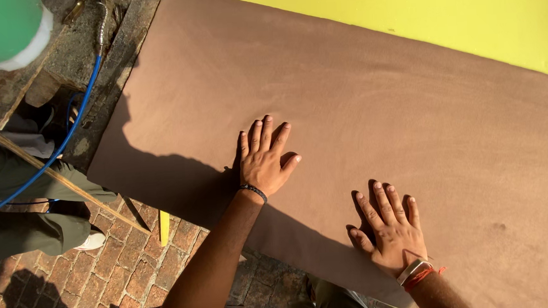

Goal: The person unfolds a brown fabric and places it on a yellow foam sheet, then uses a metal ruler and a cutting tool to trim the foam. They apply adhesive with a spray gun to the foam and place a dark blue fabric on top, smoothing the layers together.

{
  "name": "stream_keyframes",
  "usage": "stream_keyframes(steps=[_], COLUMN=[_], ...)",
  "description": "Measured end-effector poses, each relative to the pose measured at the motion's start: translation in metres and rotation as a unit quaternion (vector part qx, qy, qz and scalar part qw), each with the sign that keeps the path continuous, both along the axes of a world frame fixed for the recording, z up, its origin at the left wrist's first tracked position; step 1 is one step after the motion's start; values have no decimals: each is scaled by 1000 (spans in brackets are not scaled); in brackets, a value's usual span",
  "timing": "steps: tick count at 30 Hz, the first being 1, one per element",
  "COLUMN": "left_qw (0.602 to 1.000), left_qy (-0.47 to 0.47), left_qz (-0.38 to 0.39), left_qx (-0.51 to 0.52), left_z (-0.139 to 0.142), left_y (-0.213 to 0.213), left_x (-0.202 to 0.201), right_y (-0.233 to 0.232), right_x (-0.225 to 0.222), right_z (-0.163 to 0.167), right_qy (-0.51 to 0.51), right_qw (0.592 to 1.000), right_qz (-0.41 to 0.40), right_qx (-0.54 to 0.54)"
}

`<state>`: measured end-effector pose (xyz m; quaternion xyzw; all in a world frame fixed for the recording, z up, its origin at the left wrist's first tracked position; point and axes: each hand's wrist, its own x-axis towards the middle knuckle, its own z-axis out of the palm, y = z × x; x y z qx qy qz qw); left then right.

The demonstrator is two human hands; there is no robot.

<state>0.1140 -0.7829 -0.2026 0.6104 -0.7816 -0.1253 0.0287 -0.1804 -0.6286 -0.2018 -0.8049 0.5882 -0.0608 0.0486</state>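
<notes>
Pressing left hand (264,161) and right hand (390,229), fingers spread flat, onto brown sheet (359,106) mid-frame; uneven pressure risking wrinkles.

Showing one large brown board (371,105) lying on one yellow sheet (454,13). Resting flat on it: two bare hands, one left hand (263,161) wearing one dark beaded bracelet (253,191), one right hand (390,229) wearing two wristbands, white and red (416,273). Lying beside: one blue hose (67,137), one thin wooden stick (56,175), one green-and-white round container (8,30).
</notes>
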Motion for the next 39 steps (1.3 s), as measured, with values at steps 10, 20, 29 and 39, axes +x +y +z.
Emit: stream_keyframes(steps=[10, 20, 29, 39], left_qw=[994, 998, 989, 955], left_qy=[-26, 10, -29, 209], left_qz=[108, -24, 119, 208], left_qx=[-21, -63, -80, 41], left_z=[0, -9, -9, 20], left_y=[-90, -184, -195, -217], left_x=[126, 218, 291, 309], right_y=[-168, -325, -457, -466], right_x=[89, 275, 356, 360], right_z=[-9, 13, -2, 0], right_qy=[-3, 24, -2, 32], right_qw=[997, 993, 996, 992], right_qz=[-66, -73, -64, -79], right_qx=[39, 85, 68, 91])
